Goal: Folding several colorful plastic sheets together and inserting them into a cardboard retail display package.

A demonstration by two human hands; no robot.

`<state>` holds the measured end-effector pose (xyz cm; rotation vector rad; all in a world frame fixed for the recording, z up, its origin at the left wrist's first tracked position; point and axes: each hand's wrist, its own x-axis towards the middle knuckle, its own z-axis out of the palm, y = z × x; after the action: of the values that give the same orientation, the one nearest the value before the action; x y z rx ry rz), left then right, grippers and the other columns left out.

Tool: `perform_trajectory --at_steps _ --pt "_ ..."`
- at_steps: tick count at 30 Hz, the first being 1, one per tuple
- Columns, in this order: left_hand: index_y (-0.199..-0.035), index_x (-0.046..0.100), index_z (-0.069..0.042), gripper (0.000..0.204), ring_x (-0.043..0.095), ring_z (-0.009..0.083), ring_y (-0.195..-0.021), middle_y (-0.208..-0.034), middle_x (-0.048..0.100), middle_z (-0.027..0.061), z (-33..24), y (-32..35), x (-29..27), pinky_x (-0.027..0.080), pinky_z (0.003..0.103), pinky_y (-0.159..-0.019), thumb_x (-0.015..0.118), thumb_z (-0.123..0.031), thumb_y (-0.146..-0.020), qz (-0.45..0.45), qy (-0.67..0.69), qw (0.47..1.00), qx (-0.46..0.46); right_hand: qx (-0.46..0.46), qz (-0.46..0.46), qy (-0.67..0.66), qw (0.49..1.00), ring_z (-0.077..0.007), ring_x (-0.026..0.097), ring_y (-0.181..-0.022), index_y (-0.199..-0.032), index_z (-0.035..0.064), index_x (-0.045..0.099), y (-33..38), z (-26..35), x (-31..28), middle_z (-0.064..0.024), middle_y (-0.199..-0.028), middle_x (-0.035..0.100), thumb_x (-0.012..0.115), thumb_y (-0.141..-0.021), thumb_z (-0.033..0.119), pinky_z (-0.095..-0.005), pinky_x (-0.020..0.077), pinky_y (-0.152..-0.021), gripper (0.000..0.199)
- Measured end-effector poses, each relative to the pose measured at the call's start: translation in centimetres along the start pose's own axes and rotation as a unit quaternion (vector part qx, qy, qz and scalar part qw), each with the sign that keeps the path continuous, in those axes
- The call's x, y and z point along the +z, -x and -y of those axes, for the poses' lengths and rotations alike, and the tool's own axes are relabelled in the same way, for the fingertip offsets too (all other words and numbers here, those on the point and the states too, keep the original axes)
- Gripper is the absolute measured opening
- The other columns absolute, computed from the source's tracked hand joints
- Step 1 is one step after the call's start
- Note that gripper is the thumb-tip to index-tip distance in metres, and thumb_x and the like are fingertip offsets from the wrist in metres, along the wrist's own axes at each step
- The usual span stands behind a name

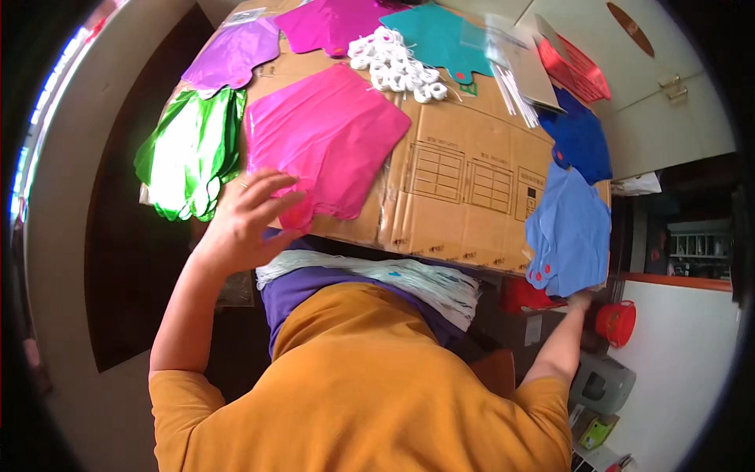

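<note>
Pink foil balloon (326, 141) is pressed flat at the cardboard bench (464, 197) near edge by left hand (244, 220), grip spread wide. Right hand (582, 297) grip cannot be told; light-blue stack (570, 232) overhangs, may slide off.

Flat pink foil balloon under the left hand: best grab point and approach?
Pinch the pink foil balloon at its narrow neck tab by the cardboard box's near edge, coming from the person's side. It lies flat; only that tab, beside the left hand, reaches the edge.
</note>
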<state>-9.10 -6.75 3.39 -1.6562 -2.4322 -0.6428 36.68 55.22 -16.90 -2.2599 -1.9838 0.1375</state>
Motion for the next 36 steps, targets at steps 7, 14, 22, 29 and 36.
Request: perform_trajectory --at_steps 7,14,22,29,36 --pt "-0.105 0.065 -0.004 0.030 0.062 0.0290 -0.099 -0.108 0.062 0.0118 2.0 2.2 2.3 0.052 0.040 -0.085 0.069 -0.006 -0.075 -0.004 -0.024 0.996 0.086 -0.249 -0.249 -0.390 0.851 -0.0187 0.065 -0.090 -0.104 0.0000 0.068 15.2 11.3 -12.8 -0.0105 -0.101 0.070 0.055 -0.094 0.011 -0.0307 0.0502 -0.083 0.019" --pt "-0.095 0.070 0.001 0.016 0.066 0.0282 -0.083 -0.092 0.068 0.0131 2.0 0.1 0.7 0.053 0.035 -0.076 0.065 -0.002 -0.080 0.060 0.156 0.983 -0.071 -0.665 0.246 -0.417 0.568 -0.0157 0.063 -0.074 -0.097 0.0012 0.068 39.1 29.7 -16.3 -0.0092 -0.089 0.065 0.065 -0.086 0.004 -0.0268 0.0508 -0.062 0.012" --pt "-0.089 0.069 0.003 0.014 0.063 0.0226 -0.070 -0.078 0.066 0.0124 3.9 -3.1 -0.9 0.050 0.033 -0.065 0.072 -0.006 -0.079 0.164 0.209 0.958 -0.108 -0.762 0.351 -0.270 0.473 -0.0249 0.062 -0.088 -0.106 0.0007 0.067 44.7 37.4 -11.8 -0.0109 -0.090 0.062 0.060 -0.090 0.010 -0.0314 0.0484 -0.080 0.020" --pt "-0.082 0.067 0.000 0.021 0.061 0.0232 -0.067 -0.073 0.064 0.0091 4.0 -4.8 -0.1 0.049 0.035 -0.063 0.078 -0.013 -0.070 0.150 0.228 0.935 -0.227 -0.688 0.389 -0.271 0.550 -0.0349 0.063 -0.084 -0.097 0.0047 0.071 45.6 38.2 -11.3 -0.0181 -0.083 0.064 0.064 -0.084 0.018 -0.0402 0.0498 -0.078 0.020" --pt "-0.096 0.064 -0.011 0.027 0.052 0.0238 -0.095 -0.097 0.057 0.0047 3.8 -1.8 2.2 0.043 0.038 -0.082 0.073 -0.021 -0.073 -0.054 -0.163 0.979 0.110 -0.351 0.636 -0.432 0.534 -0.0143 0.065 -0.075 -0.101 0.0002 0.068 45.3 40.0 -11.5 -0.0008 -0.089 0.070 0.071 -0.082 0.003 -0.0327 0.0537 -0.070 0.019"
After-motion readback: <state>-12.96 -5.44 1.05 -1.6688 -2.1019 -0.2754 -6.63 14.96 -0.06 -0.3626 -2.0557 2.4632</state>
